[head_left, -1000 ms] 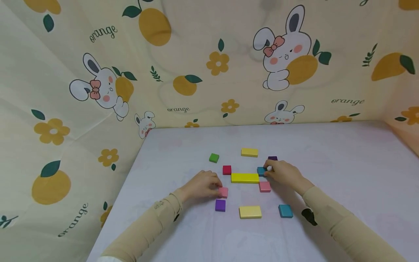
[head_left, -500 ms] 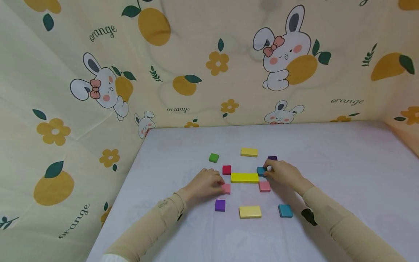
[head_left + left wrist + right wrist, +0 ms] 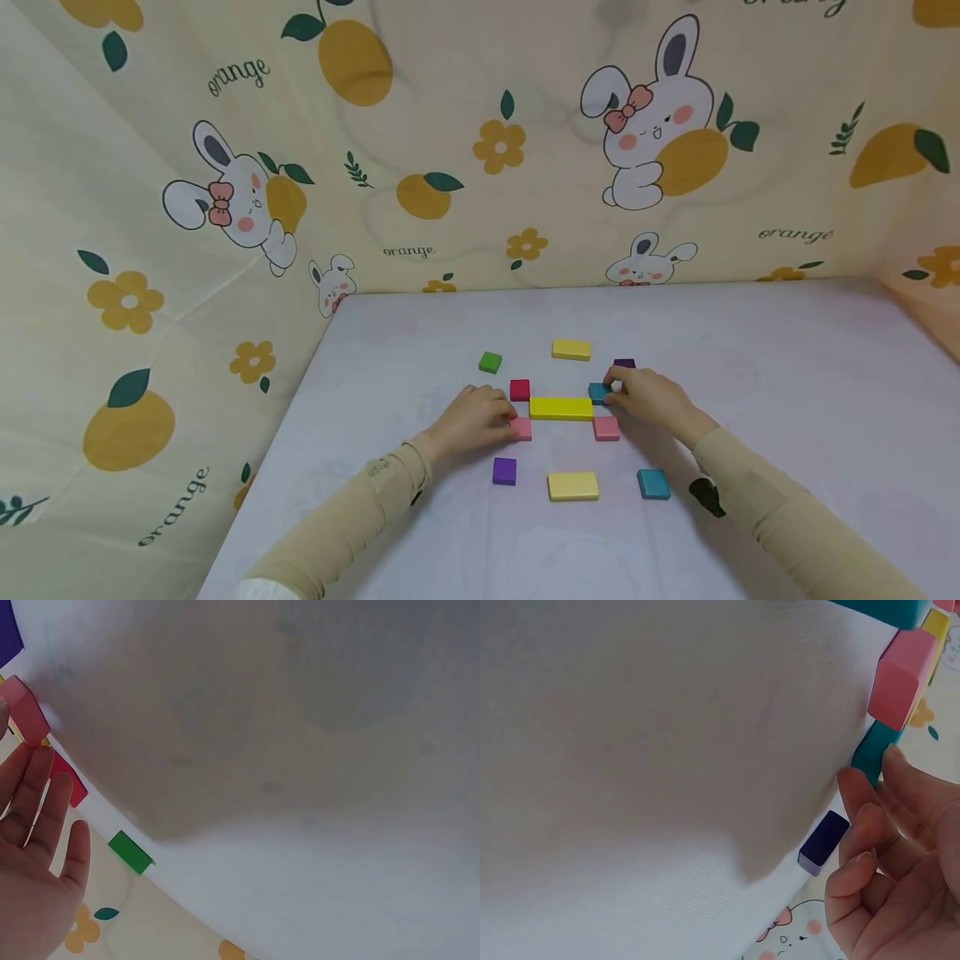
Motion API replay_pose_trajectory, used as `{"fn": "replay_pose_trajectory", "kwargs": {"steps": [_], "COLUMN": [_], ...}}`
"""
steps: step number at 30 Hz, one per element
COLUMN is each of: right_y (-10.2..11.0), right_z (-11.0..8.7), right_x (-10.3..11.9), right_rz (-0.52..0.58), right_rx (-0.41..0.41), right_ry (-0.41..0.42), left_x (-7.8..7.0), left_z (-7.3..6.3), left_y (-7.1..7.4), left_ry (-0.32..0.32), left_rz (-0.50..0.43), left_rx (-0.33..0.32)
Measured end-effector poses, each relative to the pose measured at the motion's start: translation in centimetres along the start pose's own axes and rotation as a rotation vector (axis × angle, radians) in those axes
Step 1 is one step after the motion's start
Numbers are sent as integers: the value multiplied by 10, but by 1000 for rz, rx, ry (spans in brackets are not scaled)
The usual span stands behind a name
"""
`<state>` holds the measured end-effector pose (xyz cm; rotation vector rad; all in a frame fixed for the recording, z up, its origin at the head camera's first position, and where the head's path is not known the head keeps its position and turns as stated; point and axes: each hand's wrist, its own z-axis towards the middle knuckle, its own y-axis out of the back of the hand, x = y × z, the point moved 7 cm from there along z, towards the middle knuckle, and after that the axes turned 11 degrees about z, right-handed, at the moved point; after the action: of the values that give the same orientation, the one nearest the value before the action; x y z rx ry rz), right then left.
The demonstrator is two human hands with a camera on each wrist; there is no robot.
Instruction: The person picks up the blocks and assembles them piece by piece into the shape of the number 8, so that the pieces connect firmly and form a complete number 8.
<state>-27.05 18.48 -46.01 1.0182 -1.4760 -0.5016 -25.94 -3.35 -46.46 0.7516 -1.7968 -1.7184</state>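
I see the left hand (image 3: 474, 421) has slid its pinched pink square block (image 3: 523, 430) just beside the long yellow bar (image 3: 561, 408) (nearly symmetrical, I judge). The right hand (image 3: 654, 400) pinches a blue square block (image 3: 597, 392).

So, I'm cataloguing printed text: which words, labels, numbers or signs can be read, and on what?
"orange": patterned cloth, upper left.
"orange": cloth, lower left.
"orange": cloth, above the table's far edge, left of centre.
"orange": cloth, right side.
Cloth, top right: one word cut off by the frame, not fully readable.
Left sleeve: small mark, too small to read.
Blocks: none visible.
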Motion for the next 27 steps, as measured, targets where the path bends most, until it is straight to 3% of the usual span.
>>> {"fn": "replay_pose_trajectory", "kwargs": {"steps": [11,20,27], "right_y": [0,-3,0], "right_z": [0,-1,-6], "right_x": [0,1,2], "right_rz": [-9,-19,-9], "right_rx": [8,-7,-35], "right_ry": [-9,5,21], "left_x": [1,-2,-1], "left_z": [1,-3,-2], "left_y": [-2,4,2], "left_ry": [3,-25,-6], "left_rz": [16,5,18], "left_rx": [-12,-63,-21]}}
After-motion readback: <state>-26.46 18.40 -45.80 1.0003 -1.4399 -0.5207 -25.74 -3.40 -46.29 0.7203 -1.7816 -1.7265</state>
